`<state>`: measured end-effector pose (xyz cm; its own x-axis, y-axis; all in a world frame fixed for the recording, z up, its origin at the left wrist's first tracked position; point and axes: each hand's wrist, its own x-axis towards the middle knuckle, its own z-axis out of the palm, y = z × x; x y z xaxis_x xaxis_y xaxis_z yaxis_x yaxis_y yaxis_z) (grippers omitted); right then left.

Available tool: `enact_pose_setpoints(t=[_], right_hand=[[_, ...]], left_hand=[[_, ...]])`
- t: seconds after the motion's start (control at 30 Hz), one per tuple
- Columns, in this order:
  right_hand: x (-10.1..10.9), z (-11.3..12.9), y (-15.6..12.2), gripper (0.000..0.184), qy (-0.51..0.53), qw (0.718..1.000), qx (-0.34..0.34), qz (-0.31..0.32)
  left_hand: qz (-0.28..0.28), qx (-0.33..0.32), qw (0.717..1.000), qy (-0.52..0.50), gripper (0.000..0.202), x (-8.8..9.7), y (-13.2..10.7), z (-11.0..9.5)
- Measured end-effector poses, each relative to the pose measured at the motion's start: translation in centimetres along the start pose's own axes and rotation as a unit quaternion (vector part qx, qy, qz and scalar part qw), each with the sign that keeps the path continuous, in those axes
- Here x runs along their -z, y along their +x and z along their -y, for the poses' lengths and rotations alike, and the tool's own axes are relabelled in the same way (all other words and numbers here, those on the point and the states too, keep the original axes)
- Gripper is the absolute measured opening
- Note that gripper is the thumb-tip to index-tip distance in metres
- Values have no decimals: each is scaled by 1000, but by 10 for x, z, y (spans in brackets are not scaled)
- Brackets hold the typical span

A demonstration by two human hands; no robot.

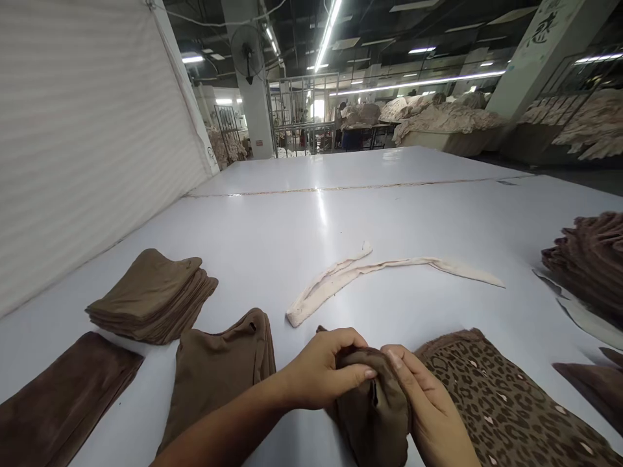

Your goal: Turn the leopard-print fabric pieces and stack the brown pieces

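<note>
A brown fabric piece (pixel 374 421) with a small dark slit hangs between both hands at the near edge of the table. My left hand (pixel 326 370) grips its upper left edge, thumb on top and fingers behind. On its right edge, my right hand (pixel 423 402) pinches the cloth between thumb and fingers. Just left lies a small stack of similar brown pieces (pixel 219 363), its top piece also showing a slit. To the right, a leopard-print fabric piece (pixel 511 395) lies partly behind my right hand.
A taller brown fabric stack (pixel 150 292) and dark brown plush pieces (pixel 63 395) lie left. Cream fabric strips (pixel 331 285) curve across the white table (pixel 272 227). A plush pile (pixel 588 259) stands right. A white sheet (pixel 97 130) hangs along the left side.
</note>
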<state>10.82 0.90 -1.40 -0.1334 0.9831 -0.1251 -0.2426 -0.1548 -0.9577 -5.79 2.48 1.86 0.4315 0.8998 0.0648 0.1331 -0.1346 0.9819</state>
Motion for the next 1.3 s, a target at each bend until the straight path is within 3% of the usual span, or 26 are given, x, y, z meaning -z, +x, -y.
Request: enact_pose_setpoints(t=[0.1,0.17,0.27,0.33,0.43,0.5,0.6,0.7,0.8,0.87,0.93,1.03,1.13,1.2,1.27,1.3], right_hand=[[10,0,0,27,-130,987,77,45],[17,-4,-3,25,-211,966,118,90],[22,-10,-7,23,-267,949,153,70],[21,-9,-8,29,-258,954,145,52],[12,0,-7,20,-239,957,134,96],[6,6,-7,25,-246,950,154,116],[1,7,-8,28,-255,946,186,72],[1,4,-6,18,-244,950,182,68],[5,8,-2,29,-222,963,128,84],[9,13,1,39,-195,976,92,21],[15,19,2,41,-161,983,56,-67],[21,22,3,35,-110,986,10,-129],[25,25,6,28,-78,990,1,-122],[27,35,11,27,-110,992,17,-63],[31,52,18,31,-196,979,63,0],[34,60,22,29,-241,965,102,-8]], left_hand=[[-21,46,996,-73,19,-5,3,1],[9,48,990,-130,31,-7,4,5],[52,55,977,-197,42,-5,3,6],[33,53,979,-192,38,-2,2,5],[18,16,992,-125,26,-4,-2,2],[17,-4,995,-94,25,-9,-5,2],[-2,-5,994,-110,43,-16,-5,5],[-9,-1,993,-117,35,-13,-2,8],[75,25,993,-90,20,2,1,10],[145,44,987,-47,23,12,1,14],[166,56,985,-8,25,20,-2,22],[118,89,988,-30,17,24,-8,40],[139,116,983,-27,26,27,-7,52],[139,103,984,33,17,36,-1,46],[58,72,992,91,8,49,7,27],[1,54,993,106,8,56,11,13]])
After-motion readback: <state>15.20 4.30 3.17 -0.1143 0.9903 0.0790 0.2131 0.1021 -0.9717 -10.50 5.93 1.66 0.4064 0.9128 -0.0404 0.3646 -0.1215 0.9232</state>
